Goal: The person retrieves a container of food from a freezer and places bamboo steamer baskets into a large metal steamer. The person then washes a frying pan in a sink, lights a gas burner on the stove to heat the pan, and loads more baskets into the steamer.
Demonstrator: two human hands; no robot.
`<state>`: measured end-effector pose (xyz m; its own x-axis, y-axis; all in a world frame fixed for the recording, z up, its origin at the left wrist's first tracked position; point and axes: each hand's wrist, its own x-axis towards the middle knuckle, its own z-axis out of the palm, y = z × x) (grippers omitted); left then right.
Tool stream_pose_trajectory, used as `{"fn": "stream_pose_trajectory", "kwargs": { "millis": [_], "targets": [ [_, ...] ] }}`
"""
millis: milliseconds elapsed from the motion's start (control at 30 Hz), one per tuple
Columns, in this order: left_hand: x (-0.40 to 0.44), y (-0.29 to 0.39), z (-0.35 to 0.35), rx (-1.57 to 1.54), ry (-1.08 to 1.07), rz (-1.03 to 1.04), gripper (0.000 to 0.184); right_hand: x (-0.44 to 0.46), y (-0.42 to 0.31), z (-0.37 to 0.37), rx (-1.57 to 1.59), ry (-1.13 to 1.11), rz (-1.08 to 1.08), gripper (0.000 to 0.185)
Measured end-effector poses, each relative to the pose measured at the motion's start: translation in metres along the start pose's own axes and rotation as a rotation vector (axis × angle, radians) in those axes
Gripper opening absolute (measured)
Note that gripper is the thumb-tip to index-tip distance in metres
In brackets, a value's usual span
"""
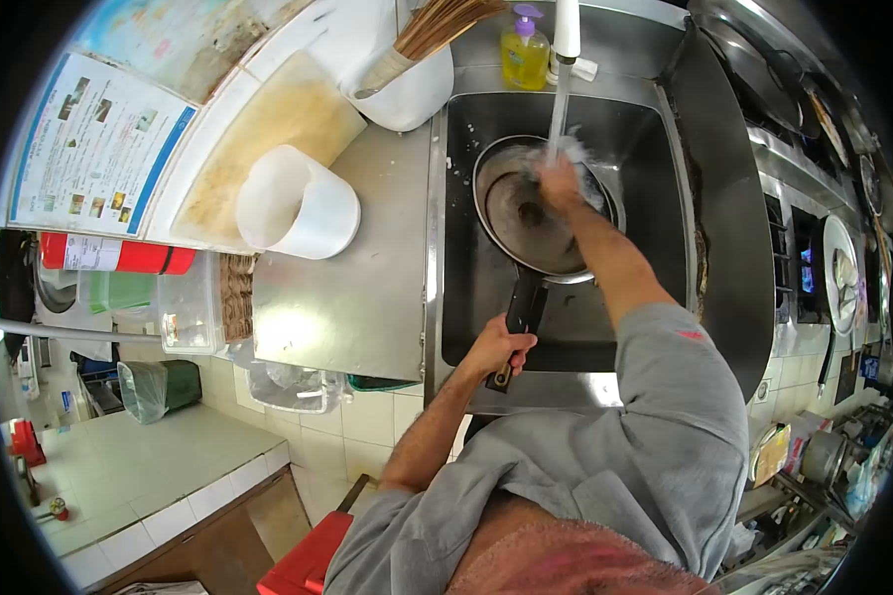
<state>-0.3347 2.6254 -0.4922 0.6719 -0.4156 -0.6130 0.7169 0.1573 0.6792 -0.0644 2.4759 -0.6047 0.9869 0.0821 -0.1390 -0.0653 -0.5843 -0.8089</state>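
Kitchen, tiled floor; steel counter [387,288] left of centre bearing an open white tub [332,218], burner with a light-coloured pan [837,243] at the right edge. Dark sink [650,139] fills the middle, yellow soap bottle [522,59] at its upper rim.

Frying pan [516,223] sits in the upper middle of the sink, handle pointing down-frame. Left hand [503,347] closed around the handle, fingers wrapped. Right hand [562,186] inside the pan, upper right of its bowl, where the water stream [560,114] from the white tap [567,30] lands. Splash and blur there: cannot tell how far its fingers are curled, or whether they grip a scourer.

Step in hand, my reading: scrubbing or rinsing the pan's inside. Next move calls for a steady handle while the right hand works across the remaining surface.
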Motion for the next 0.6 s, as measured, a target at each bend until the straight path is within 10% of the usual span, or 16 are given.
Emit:
{"fn": "stream_pose_trajectory", "kwargs": {
  "millis": [67,167,233,400,567,600],
  "targets": [
    [-0.002,0.006,-0.004,-0.089,0.064,0.024,0.022,-0.027,0.01,-0.031,-1.051,-0.073,-0.377,0.038],
    [0.0,0.009,-0.012,-0.107,0.027,0.041,0.022,-0.065,0.017,-0.015,-0.873,-0.416,-0.087,0.04],
    [0.006,0.004,-0.01,-0.07,0.039,0.021,0.022,-0.088,-0.003,-0.003,-0.254,-0.516,-0.284,0.038],
    [-0.002,0.005,0.007,-0.02,0.045,-0.006,0.022,-0.006,-0.016,0.046,-0.033,-0.174,-0.582,0.046],
    [-0.011,0.004,0.005,-0.029,0.027,0.005,0.022,-0.018,-0.028,0.029,-0.534,0.015,-0.203,0.038],
    [-0.01,0.005,0.005,-0.031,0.025,0.008,0.022,-0.026,-0.029,0.037,-0.54,0.232,-0.526,0.041]
  ]
}}
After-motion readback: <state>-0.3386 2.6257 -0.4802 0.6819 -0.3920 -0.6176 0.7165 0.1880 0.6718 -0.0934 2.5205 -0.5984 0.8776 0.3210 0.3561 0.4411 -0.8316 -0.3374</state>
